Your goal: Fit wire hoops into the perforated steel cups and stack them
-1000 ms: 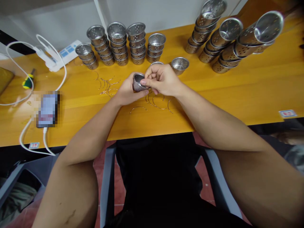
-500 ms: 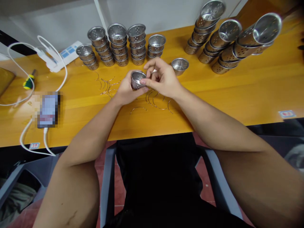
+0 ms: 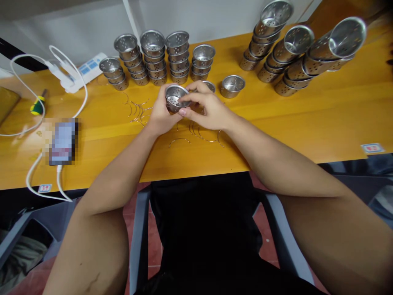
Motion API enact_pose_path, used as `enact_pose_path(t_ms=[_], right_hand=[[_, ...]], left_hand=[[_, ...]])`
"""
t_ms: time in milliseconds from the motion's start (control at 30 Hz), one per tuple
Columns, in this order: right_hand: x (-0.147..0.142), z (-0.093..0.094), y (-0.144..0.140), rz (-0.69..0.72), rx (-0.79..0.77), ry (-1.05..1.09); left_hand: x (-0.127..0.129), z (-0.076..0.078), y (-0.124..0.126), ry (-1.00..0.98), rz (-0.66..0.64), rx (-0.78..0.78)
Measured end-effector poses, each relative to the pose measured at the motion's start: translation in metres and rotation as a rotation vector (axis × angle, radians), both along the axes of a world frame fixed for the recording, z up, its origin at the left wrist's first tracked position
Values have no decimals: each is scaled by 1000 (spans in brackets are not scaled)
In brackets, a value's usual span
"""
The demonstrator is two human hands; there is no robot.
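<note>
Between both hands [image 3: 184, 108], perforated steel cup [image 3: 173, 97] held.

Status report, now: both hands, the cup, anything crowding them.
Left hand grips perforated steel cup off the table. Right hand pinches at its rim. Loose wire handles lie underneath; single cup sits close right.

The phone [image 3: 63, 140] on the left of the table [image 3: 307, 119] is pixelated, so its screen cannot be read. The left hand [image 3: 159, 112] hides the near wall of the perforated cup [image 3: 173, 97], and the right hand [image 3: 205, 108] covers part of the second cup [image 3: 210, 85] behind it. The far-right stack [image 3: 325, 55] is smeared at the edge. The white cable [image 3: 18, 131] runs off the left edge.
</note>
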State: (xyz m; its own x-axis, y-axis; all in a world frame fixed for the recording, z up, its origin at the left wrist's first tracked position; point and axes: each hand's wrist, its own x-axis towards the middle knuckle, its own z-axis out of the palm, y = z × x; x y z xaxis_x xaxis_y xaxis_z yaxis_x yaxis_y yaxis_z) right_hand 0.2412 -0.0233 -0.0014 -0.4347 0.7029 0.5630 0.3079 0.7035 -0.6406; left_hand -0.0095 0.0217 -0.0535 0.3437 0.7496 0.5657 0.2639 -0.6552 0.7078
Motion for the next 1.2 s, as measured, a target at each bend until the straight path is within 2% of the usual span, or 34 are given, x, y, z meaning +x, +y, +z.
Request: enact_pose_path(t_ms=[200, 300, 367, 433, 467, 533, 600, 733, 900, 1067, 1133, 1200], right_hand=[[-2, -1, 0, -19, 30, 24], [8, 4, 10, -70, 95, 50], [24, 9, 23, -184, 190, 109], [47, 14, 40, -367, 280, 169], [59, 16, 48, -467, 270, 152], [81, 22, 57, -665, 137, 53], [96, 28, 56, -775, -25, -103], [101, 46, 35, -755, -215, -374], [93, 61, 20, -776, -349, -489], [97, 57, 23, -753, -347, -534], [96, 59, 20, -739, -264, -491], [90, 65, 15, -714, -102, -394]], left_hand=[[7, -2, -4, -4, -82, -22], [9, -2, -8, 6, -130, -96], [8, -2, -10, 29, -109, -152], [7, -2, -10, 32, -70, -168], [6, -2, -9, 27, -54, -165], [5, -4, -8, 20, -32, -151], [5, -6, -6, 34, -17, -131], [2, -9, -2, 67, 3, -85], [-5, -13, 3, 92, -18, -61], [-6, -15, 5, 89, -27, -38], [-6, -16, 5, 95, -27, -29], [-6, -18, 6, 102, -26, -23]])
